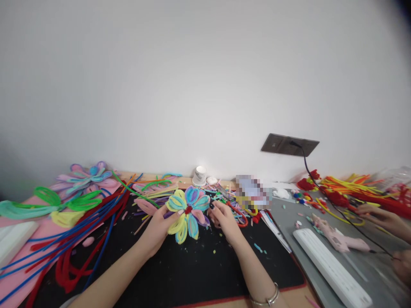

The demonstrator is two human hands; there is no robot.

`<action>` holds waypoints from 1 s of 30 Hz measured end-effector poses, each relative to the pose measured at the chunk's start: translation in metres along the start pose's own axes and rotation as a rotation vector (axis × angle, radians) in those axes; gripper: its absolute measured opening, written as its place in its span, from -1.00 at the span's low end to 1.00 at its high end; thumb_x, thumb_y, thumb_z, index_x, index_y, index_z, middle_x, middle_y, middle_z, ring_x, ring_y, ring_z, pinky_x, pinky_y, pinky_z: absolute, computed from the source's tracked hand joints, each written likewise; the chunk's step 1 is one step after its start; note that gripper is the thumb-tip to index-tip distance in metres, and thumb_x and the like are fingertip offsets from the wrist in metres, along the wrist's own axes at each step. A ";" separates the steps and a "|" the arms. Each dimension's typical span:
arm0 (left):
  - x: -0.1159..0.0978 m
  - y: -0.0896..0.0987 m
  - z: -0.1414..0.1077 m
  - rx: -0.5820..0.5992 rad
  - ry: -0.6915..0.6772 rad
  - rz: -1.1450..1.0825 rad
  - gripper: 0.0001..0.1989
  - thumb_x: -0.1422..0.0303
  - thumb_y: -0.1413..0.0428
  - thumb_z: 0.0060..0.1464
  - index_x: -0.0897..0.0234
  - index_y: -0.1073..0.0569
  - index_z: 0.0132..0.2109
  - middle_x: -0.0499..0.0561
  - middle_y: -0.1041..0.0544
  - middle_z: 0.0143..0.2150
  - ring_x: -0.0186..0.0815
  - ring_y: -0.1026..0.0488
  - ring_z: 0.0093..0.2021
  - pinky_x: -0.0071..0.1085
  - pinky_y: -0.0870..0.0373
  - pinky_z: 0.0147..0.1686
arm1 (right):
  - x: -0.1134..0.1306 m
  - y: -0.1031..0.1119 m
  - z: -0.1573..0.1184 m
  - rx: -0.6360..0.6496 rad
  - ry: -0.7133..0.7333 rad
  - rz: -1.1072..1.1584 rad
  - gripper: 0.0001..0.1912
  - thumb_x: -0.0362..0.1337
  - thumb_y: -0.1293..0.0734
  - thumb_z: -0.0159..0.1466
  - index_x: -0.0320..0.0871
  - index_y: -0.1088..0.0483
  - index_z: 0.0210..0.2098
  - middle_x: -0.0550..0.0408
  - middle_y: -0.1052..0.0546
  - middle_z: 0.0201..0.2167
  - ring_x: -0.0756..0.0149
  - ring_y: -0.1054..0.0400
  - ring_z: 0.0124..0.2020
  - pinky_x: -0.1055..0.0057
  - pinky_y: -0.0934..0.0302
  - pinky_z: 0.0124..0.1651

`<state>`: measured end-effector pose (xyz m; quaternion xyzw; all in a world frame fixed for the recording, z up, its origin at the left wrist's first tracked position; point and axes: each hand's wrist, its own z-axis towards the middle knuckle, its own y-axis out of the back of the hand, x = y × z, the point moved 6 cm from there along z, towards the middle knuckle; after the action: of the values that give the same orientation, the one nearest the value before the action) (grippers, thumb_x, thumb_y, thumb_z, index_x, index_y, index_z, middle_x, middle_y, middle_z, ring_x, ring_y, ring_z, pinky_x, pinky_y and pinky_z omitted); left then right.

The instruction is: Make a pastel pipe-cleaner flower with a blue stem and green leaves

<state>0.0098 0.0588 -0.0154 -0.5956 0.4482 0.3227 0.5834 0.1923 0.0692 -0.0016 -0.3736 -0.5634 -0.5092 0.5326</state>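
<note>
A fuzzy pipe-cleaner flower (193, 226) with yellow, blue, pink and purple looped petals and a red centre is held up over the black mat (205, 273). My left hand (158, 229) grips it from the left, thumb near the red centre. My right hand (224, 219), with dark nails and a bracelet at the wrist, is beside the right petals. Its fingers are curled together; what they hold, if anything, is too small to make out.
Blue and red pipe cleaners (105, 209) and larger flowers (88, 177) lie left. A paper cup (199, 175) stands behind. On the right are a pink glue gun (342, 235), a white strip (330, 265) and another person's hands (382, 218).
</note>
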 end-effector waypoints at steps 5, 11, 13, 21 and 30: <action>0.000 0.002 0.001 -0.042 0.030 -0.101 -0.71 0.35 -0.26 -0.10 0.29 -0.46 -0.18 0.00 -0.55 -0.24 -0.32 -0.48 -0.23 -0.44 -0.40 -0.21 | -0.001 -0.002 0.000 0.016 0.025 0.038 -0.67 -0.05 -0.21 0.23 -0.14 -0.15 -0.51 0.27 -0.17 -0.66 0.52 0.07 -0.68 0.51 0.19 -0.62; 0.003 -0.001 -0.001 -0.013 0.093 -0.154 -0.74 0.44 -0.26 -0.13 0.31 -0.47 -0.21 0.01 -0.55 -0.24 -0.33 -0.50 -0.27 -0.47 -0.43 -0.27 | 0.003 -0.008 -0.002 0.022 0.033 -0.064 -0.72 -0.16 -0.18 0.26 -0.14 -0.15 -0.53 0.26 -0.20 -0.65 0.49 -0.02 -0.64 0.52 0.11 -0.58; 0.004 -0.002 -0.003 0.005 0.119 -0.149 -0.74 0.46 -0.25 -0.12 0.30 -0.47 -0.21 0.01 -0.55 -0.24 -0.32 -0.50 -0.27 -0.47 -0.44 -0.28 | 0.003 -0.008 -0.003 0.012 0.041 -0.086 -0.74 -0.20 -0.16 0.26 -0.14 -0.14 -0.54 0.25 -0.20 -0.65 0.49 -0.03 -0.63 0.52 0.10 -0.57; 0.005 -0.013 -0.009 0.127 0.145 -0.033 -0.54 0.40 -0.26 -0.11 0.28 -0.41 -0.01 0.13 -0.53 -0.09 -0.19 -0.50 -0.16 -0.34 -0.43 -0.18 | 0.008 -0.009 -0.004 0.003 0.097 -0.157 -0.74 -0.26 -0.15 0.26 -0.14 -0.13 -0.56 0.26 -0.19 -0.65 0.47 -0.04 -0.62 0.51 0.07 -0.54; 0.001 -0.009 -0.003 0.049 0.003 0.083 -0.51 0.29 -0.27 -0.14 0.29 -0.42 -0.01 0.15 -0.52 -0.04 -0.08 -0.43 -0.02 -0.21 -0.33 -0.01 | 0.010 -0.017 -0.007 0.045 0.103 -0.221 -0.77 -0.24 -0.15 0.27 -0.16 -0.18 -0.51 0.27 -0.16 -0.64 0.47 -0.02 -0.58 0.51 0.11 -0.53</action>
<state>0.0177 0.0546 -0.0127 -0.5625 0.4811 0.3349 0.5831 0.1763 0.0575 0.0050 -0.2705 -0.5845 -0.5704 0.5097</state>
